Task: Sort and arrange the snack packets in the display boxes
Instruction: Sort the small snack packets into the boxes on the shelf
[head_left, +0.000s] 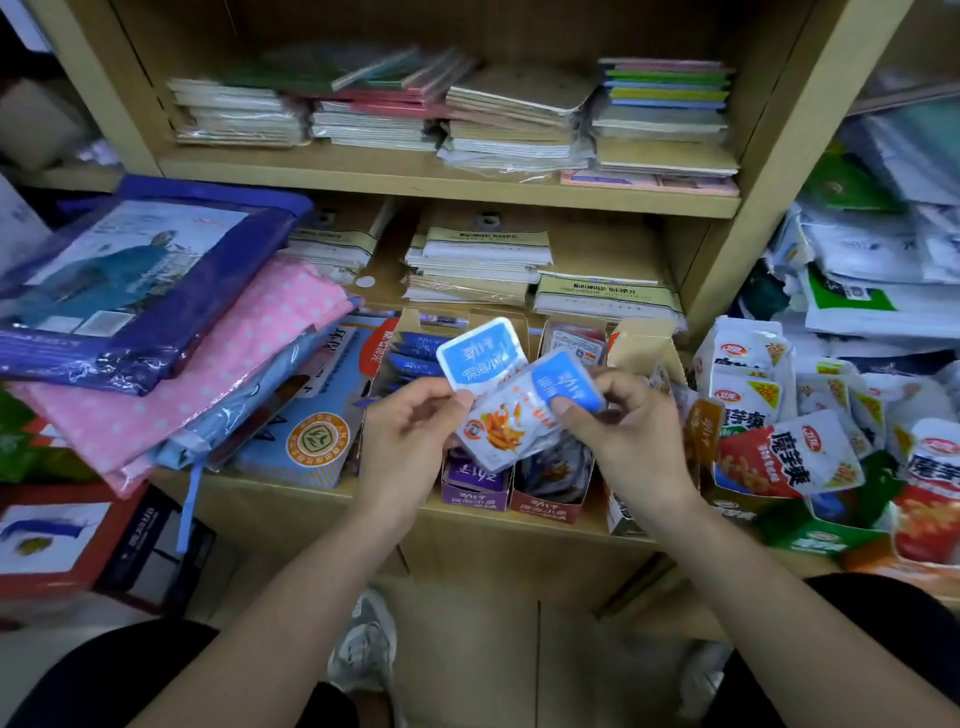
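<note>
Wooden shelf unit (311, 171) in a cluttered stockroom; the hands work just above its lowest ledge.

Two small snack packets are held in the air, fanned, overlapping at their lower ends.
- front packet (501, 431): white body with an orange snack print, blue end. Long axis diagonal, blue end pointing up-right, white end down-left.
- rear packet (480, 353): only its blue end shows, pointing up and slightly left. Lower part is hidden behind the front one. Print faces the camera, upside down.

Grip:
- left hand (410, 421): fingers curled, thumb pinching at the rear packet's lower edge, where the two overlap.
- right hand (628, 421): thumb pressed on the front packet's blue end, fingers curled behind it.

Directly under the packets, at the ledge's front edge: purple display box (472, 486) and red display box (545, 501), side by side and touching. Behind the left hand, a box of blue packets (415, 358) standing on edge in a row.

Right of the hands: loose pile of white-and-red snack bags (779, 452). Left: pink dotted package (218, 374) lying flat, overhanging the ledge. Upper shelves hold notebook stacks (493, 119).
</note>
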